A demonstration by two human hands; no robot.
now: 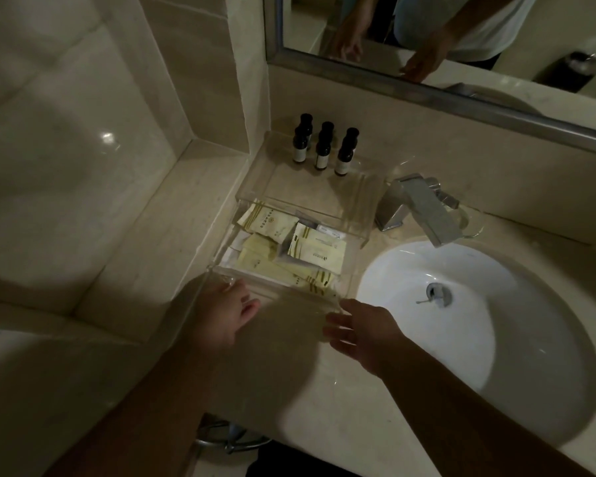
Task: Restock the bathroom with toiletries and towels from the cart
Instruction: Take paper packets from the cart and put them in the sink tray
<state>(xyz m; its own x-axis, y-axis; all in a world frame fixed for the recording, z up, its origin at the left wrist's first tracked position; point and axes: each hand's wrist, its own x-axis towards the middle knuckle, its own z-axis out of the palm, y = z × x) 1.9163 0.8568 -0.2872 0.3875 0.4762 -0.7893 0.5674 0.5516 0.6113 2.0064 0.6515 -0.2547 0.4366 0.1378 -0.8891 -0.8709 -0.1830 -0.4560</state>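
Viewing: head camera only, dim light, looking down on a vanity countertop [172,218].
Task thing: yellow toiletry sachets [317,251] piled in the pulled-out drawer [289,304] of a clear acrylic organizer [324,191], left of the sink basin [496,321].
On top: small dark bottles [322,151] standing upright at the organizer's back.
Left hand [226,309]: fingers up against the drawer's front left corner; gripping or just touching, cannot tell through the acrylic.
Right hand [362,328]: fingers straight and spread, holding nothing, tips at or just beside the front right corner.
Key relation: drawer lies straight ahead of both hands, slide axis running away from the person toward the wall; left hand is the closer one.
Likely step: pushing the drawer home, a judgement only.
Hard to see: sachet print unreadable; drawer edges faint; rear bottles partly hidden; cart and towels not in view.
Other: faucet [424,211] and mirror [427,29] behind the basin.
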